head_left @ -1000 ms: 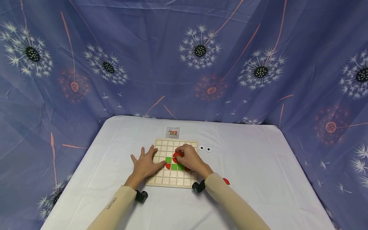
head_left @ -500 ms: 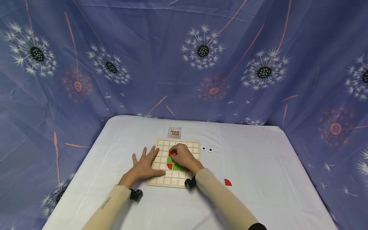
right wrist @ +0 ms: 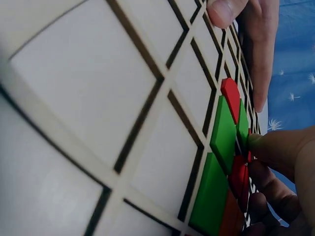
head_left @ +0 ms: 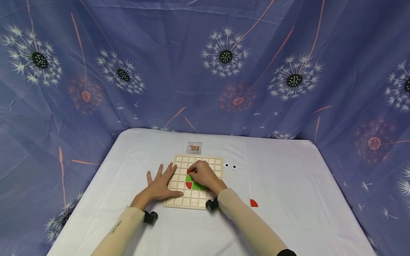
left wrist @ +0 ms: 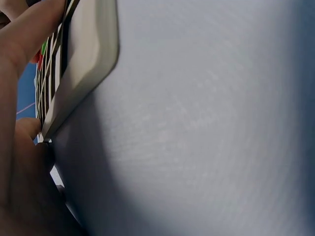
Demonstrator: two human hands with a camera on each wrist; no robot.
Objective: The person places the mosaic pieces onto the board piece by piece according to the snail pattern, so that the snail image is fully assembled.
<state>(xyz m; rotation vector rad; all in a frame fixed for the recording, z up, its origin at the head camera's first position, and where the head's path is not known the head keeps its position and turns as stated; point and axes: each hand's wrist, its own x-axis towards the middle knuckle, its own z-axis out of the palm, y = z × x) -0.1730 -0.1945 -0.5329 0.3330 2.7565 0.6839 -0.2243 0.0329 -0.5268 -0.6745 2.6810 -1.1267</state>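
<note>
My right hand [head_left: 205,175] pinches a small red tile [head_left: 188,171] low over the wooden grid board [head_left: 192,202]; fingers hide much of it. Just below it lies a green tile [head_left: 189,178], and below that a red quarter-circle tile [head_left: 189,185]. More green tiles [head_left: 196,186] run to the right under the hand. In the right wrist view, an orange tile [right wrist: 230,216] and another red tile [right wrist: 238,178] sit beside the green ones. My left hand [head_left: 158,186] rests with spread fingers at the board's left edge, its thumb over the grid.
A small pattern card [head_left: 194,148] lies behind the board. Two white-and-black eye pieces [head_left: 226,165] lie by its right back corner. A loose red quarter-circle tile [head_left: 254,203] is on the white table [head_left: 304,185] to the right, near the right sleeve.
My right hand has shifted left across the grid with the red tile. My left thumb has slid back from the red quarter-circle tile. Both hands have hardly moved in the last half second.
</note>
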